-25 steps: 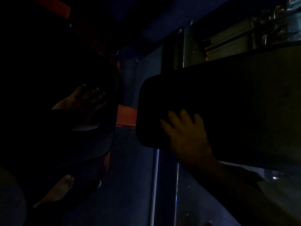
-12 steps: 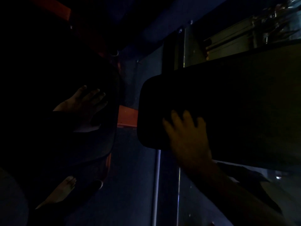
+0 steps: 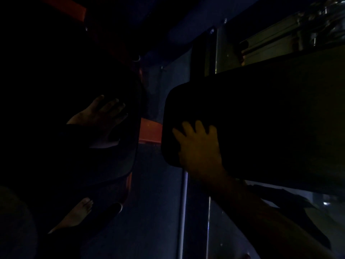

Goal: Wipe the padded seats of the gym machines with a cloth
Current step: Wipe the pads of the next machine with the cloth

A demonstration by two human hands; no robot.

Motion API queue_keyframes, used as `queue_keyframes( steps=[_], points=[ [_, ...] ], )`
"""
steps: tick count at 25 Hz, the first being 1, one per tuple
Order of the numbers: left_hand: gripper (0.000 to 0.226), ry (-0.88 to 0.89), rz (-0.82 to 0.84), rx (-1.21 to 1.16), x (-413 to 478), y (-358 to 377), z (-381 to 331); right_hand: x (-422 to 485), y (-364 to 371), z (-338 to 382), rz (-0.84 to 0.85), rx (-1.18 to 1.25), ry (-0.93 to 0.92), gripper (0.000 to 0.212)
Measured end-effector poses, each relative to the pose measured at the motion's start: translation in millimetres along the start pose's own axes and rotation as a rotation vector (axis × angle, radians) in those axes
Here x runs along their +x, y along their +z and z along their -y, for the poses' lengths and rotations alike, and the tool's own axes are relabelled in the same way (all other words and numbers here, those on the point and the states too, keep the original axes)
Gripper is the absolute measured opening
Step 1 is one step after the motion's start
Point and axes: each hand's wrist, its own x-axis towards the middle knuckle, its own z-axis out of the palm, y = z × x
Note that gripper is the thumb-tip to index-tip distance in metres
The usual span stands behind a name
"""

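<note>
Dark fills the gym, so I see little. Biggest is the wide black seat pad on my right. A second black pad is on my left, with an orange bar between them. My right hand lies flat, fingers spread, on the wide pad's near left corner, I think to steady me. My left hand presses flat, fingers straight, near the second pad's right edge. Under it peeks something pale, maybe the cloth; I cannot tell.
</note>
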Motion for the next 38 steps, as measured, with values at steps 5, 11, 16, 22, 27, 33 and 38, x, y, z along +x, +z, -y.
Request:
queue_keyframes(
  steps=[5,11,16,22,27,33,38],
  points=[
    [0.097,0.017,0.060,0.016,4,-3,-1,9,-4,30,0.215,-0.050,-0.249,0.055],
    [0.096,0.012,0.070,-0.018,6,-1,3,60,-15,3,0.188,-0.154,-0.025,0.055],
    [0.105,-0.099,-0.105,-0.610,16,-19,-36,78,-37,-55,0.119,-0.071,0.328,0.072],
    [0.118,0.049,-0.143,-1.344,38,-100,-95,63,-52,-78,0.114,-0.067,0.339,0.074],
    [0.131,0.180,-0.047,-1.395,49,-128,-120,65,-55,-86,0.148,-0.201,0.116,0.073],
    [0.139,0.160,-0.063,-1.400,53,-129,-137,65,-62,-80,0.141,-0.259,0.229,0.071],
    [0.137,0.182,-0.062,-1.401,53,-128,-136,51,-73,-101,0.108,-0.084,0.489,0.078]
  ],
)
